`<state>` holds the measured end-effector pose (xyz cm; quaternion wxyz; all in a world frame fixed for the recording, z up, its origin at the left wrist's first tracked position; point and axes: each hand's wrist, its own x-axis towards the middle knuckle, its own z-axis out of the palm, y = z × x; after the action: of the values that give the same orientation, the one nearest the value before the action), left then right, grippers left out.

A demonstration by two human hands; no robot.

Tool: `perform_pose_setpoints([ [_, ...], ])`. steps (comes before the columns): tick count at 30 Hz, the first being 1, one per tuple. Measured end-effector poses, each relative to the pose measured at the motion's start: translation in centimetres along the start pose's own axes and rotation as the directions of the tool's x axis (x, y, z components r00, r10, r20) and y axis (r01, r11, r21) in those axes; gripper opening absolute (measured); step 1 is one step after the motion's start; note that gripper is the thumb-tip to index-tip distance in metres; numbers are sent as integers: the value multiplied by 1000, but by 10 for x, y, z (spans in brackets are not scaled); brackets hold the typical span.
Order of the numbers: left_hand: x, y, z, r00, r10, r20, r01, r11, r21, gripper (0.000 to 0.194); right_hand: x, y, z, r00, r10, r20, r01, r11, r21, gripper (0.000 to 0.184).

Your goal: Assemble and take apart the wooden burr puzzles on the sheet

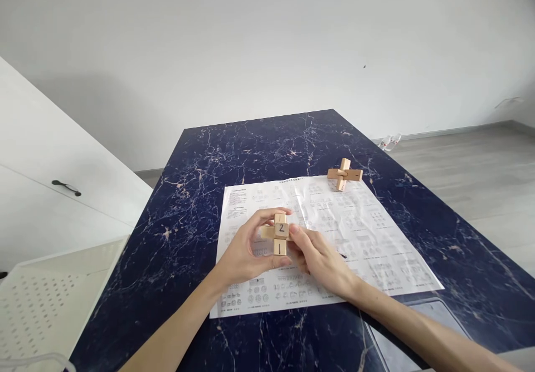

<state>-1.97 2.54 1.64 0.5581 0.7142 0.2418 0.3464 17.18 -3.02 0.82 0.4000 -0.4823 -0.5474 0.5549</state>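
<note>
Between my two hands is a wooden burr puzzle (281, 247) made of crossed blocks, with a handwritten 2 on the block facing me and a 1 on the ones above and below. My left hand (246, 249) grips it from the left, fingers over its top end and thumb under the bottom. My right hand (321, 258) pinches its right side, the thumb beside the 2; the other fingers are partly hidden behind. Beneath lies a creased paper sheet (355, 221) printed with small diagrams. A second crossed wooden puzzle (353, 175) rests at the sheet's far right edge.
The dark blue marbled table (251, 149) reaches toward a white wall. A flat grey-framed object (438, 311) lies partly under my right forearm. At left are a white cabinet (50, 155) and a perforated white surface (37, 305). Clear bottles (389, 141) are on the floor beyond.
</note>
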Motion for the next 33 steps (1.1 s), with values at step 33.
perform_pose_setpoints([
  [33, -11, -7, -7, 999, 39, -32, -5, 703, 711, 41, -27, -1, -132, 895, -194, -401, -287, 437, -852, 43],
])
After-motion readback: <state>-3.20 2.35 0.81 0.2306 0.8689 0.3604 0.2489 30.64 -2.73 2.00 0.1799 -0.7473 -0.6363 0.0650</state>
